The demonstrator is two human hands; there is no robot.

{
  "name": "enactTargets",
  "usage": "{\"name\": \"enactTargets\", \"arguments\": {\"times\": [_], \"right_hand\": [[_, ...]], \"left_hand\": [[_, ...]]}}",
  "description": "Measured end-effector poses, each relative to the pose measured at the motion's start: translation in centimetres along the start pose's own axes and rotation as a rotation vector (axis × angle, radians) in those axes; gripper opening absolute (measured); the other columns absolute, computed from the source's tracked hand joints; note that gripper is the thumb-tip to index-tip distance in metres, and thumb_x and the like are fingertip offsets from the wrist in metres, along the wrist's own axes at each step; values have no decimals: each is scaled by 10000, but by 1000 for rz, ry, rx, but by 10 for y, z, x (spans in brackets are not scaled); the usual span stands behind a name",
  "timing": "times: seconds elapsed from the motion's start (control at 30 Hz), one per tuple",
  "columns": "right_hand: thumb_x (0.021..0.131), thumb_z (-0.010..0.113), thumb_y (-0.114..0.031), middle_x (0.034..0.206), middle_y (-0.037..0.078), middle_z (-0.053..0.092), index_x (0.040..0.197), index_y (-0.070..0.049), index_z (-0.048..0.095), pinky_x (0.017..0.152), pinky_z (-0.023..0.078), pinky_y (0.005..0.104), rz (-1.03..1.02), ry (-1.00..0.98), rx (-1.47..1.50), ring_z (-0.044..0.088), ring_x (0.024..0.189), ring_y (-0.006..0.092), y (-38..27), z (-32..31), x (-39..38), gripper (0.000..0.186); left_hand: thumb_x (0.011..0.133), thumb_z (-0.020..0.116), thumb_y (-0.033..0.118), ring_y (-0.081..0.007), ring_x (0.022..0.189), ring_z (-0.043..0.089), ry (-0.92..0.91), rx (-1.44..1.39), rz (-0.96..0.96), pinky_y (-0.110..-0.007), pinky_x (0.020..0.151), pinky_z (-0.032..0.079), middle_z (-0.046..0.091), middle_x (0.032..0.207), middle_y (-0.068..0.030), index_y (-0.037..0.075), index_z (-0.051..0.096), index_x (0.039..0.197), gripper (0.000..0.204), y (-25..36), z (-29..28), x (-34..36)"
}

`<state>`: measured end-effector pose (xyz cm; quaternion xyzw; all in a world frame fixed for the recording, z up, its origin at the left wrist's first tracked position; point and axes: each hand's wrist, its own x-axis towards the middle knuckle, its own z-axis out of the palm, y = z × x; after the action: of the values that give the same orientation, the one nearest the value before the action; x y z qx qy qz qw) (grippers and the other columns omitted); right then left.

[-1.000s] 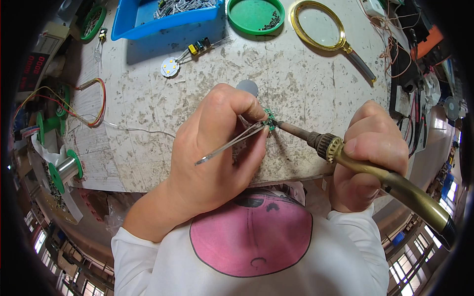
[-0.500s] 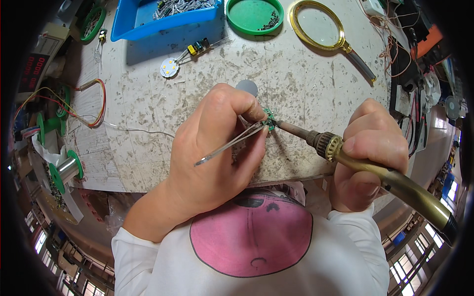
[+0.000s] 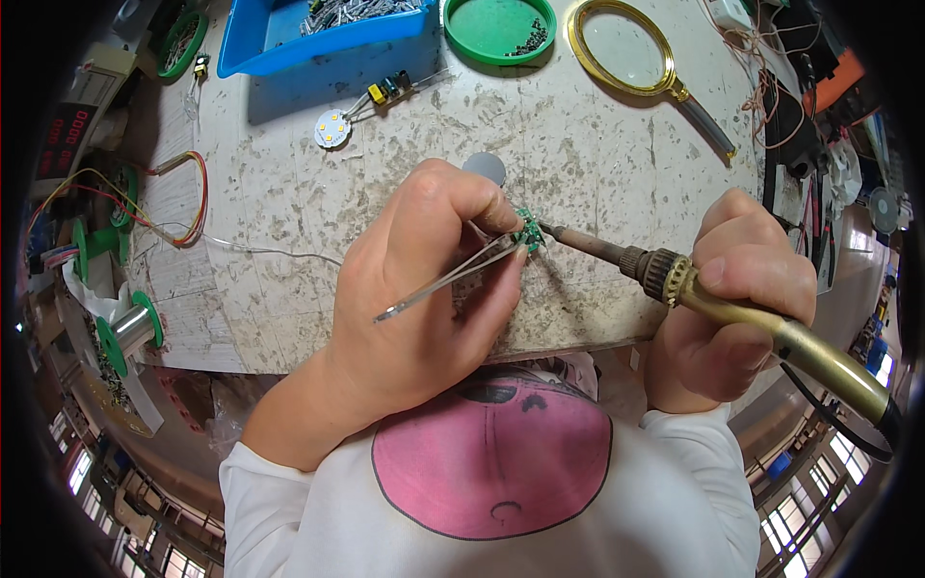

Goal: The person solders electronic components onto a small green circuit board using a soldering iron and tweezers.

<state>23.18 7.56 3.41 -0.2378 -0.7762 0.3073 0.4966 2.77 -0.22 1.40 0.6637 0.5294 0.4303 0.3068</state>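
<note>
My left hand (image 3: 414,260) is closed, with thumb and forefinger pinching a pair of thin metal tweezers (image 3: 434,284) at a small green circuit board (image 3: 529,231). The joined end of the tweezers sticks out toward the lower left, while my fingers partly cover the board. My right hand (image 3: 742,289) wraps around the brass-coloured handle of a soldering iron (image 3: 665,275). Its dark tip points left, just off the board's right side. A thin grey wire (image 3: 279,255) runs from the left to my left hand, where its end is hidden.
Beyond my hands lie a grey disc (image 3: 485,168), a round white LED board (image 3: 332,128) with attached parts, and a magnifying glass (image 3: 626,48). A blue bin (image 3: 328,50) and green dish (image 3: 499,60) hold small parts. A wire spool (image 3: 130,332) sits left.
My right hand has drawn the soldering iron a little to the right, and its tip has come away from the board. My left hand stays nearly still.
</note>
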Motion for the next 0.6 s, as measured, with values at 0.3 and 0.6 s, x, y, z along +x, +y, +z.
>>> {"name": "enactTargets", "arguments": {"times": [0.3, 0.6], "right_hand": [[974, 559, -504, 653, 13, 464, 859, -43, 562, 515, 260, 295, -36, 58, 62, 386, 524, 113, 7, 1, -2, 475], [961, 566, -443, 668, 30, 489, 858, -33, 562, 522, 268, 298, -56, 53, 69, 391, 533, 120, 10, -2, -1, 423]], "left_hand": [[812, 705, -98, -165, 787, 632, 165, -119, -9, -273, 696, 517, 594, 956, -102, 6, 497, 1081, 355, -5, 4, -3], [884, 655, -100, -121, 872, 586, 168, 193, -38, -239, 778, 484, 597, 1028, -94, -9, 516, 1122, 290, -5, -14, -8]]}}
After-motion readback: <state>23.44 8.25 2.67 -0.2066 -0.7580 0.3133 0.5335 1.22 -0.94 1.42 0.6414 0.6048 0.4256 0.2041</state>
